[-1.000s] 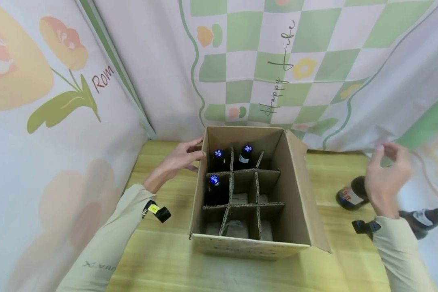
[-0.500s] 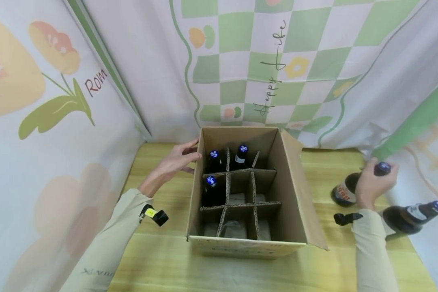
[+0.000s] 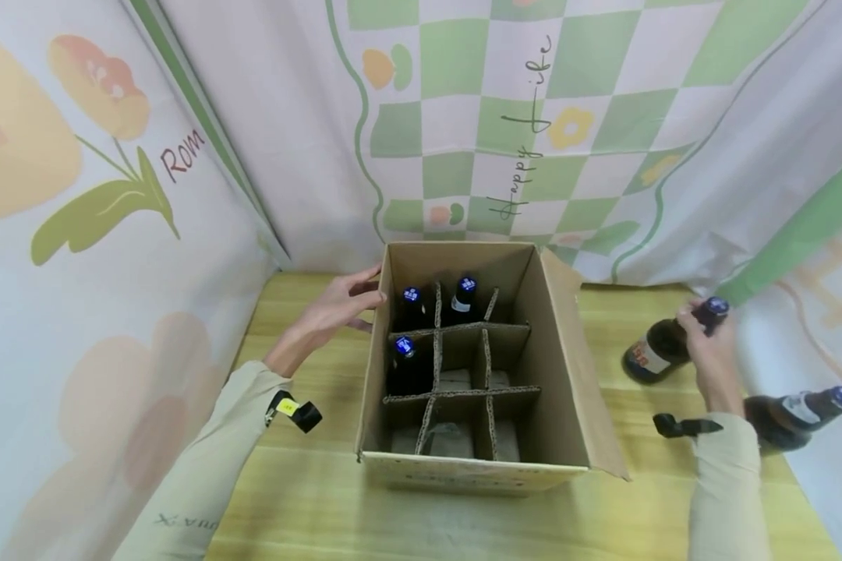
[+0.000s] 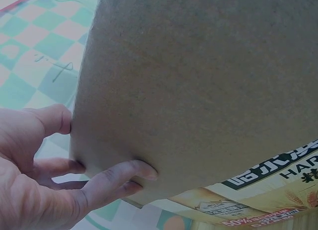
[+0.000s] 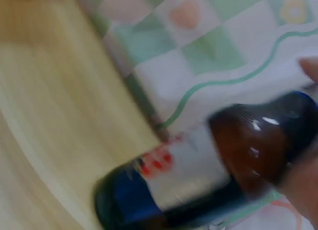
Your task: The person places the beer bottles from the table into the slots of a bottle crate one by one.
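Green-and-white checked fabric [image 3: 456, 125] across the background, cut off at the top, softly creased, with script running sideways. Below, a yellow wood-grain table [image 3: 309, 499], largely hidden under the box. On it, a matt brown cardboard box [image 3: 547, 374], rectangular and open-topped, with a flap [image 3: 589, 389] folded out to the right; in the left wrist view, lettering sliced off after "HAR". Inside, a grid of corrugated dividers [image 3: 463, 393], with pale shapes at the bottom of the front cells, too dim to make out. Beige sleeves [image 3: 203, 467], cropped below. Outside the box, near its right side, a brown glass bottle [image 3: 656, 352], tilted, round-shouldered, its label blurred in the right wrist view; contact between base and table impossible to tell. Just beside, a second bottle [image 3: 789, 421], partly hidden behind the right wrist. In the back-left, back-middle and middle-left cells, three dark bottles [image 3: 463, 306], bodies mostly lost in shadow. Curled around the tilted bottle's neck, the fingers of the right hand [image 3: 713, 352]. Spread, with tips against the box's left wall, those of the left hand [image 3: 340, 308]. Black wrist straps [image 3: 307, 417]; small, round blue caps [image 3: 467, 284].
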`<move>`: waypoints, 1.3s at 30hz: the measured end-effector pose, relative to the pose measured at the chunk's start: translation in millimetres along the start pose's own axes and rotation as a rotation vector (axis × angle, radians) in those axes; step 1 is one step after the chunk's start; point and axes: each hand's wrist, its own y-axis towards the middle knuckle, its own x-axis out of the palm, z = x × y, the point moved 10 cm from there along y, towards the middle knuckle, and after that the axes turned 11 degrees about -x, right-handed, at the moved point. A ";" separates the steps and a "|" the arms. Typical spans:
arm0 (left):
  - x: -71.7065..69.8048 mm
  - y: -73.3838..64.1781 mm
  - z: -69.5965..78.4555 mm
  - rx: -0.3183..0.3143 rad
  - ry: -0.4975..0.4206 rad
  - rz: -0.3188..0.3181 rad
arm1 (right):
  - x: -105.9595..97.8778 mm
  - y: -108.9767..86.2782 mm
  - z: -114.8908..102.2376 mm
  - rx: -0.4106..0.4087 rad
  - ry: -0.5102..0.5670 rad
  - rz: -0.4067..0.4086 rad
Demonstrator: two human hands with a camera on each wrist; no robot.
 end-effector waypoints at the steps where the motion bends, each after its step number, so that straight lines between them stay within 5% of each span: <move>1: 0.0 0.3 -0.1 -0.003 0.001 0.001 | 4.2 -5.0 -2.1 -0.003 -0.002 -0.078; 3: -0.3 0.6 0.6 -0.004 0.002 0.001 | 12.7 -12.1 -8.6 -0.057 0.042 -0.210; 5: -1.2 0.6 2.8 -0.003 0.001 0.004 | 17.1 -16.0 -17.0 -0.124 0.076 -0.260; 9: -3.4 -0.6 8.8 0.010 0.007 0.009 | 14.7 -14.4 -24.5 -0.131 0.054 -0.125; 13: -3.7 -0.9 7.1 0.009 0.015 0.005 | 8.1 -15.9 -28.1 -0.051 -0.264 -0.014; 18: -4.1 -2.7 -2.2 -0.011 0.011 -0.001 | 22.1 -12.4 -39.6 -0.115 -0.550 -0.148; 22: -5.5 -3.4 -3.9 -0.012 0.003 0.004 | 33.2 -11.4 -42.4 -0.088 -0.552 -0.222; 26: -5.2 -1.8 -1.5 -0.010 0.004 0.008 | 40.8 -17.6 -45.8 0.036 -0.383 -0.225; 28: -4.5 -0.8 2.0 0.000 0.007 0.008 | 45.7 -20.0 -57.2 0.050 -0.338 -0.224; 35: -0.7 1.2 8.3 0.012 0.003 -0.005 | 62.8 -22.5 -137.3 -0.155 -0.521 -0.234; 39: 1.9 0.3 5.1 0.009 -0.006 -0.019 | 68.0 -26.4 -174.4 -0.201 -0.487 -0.202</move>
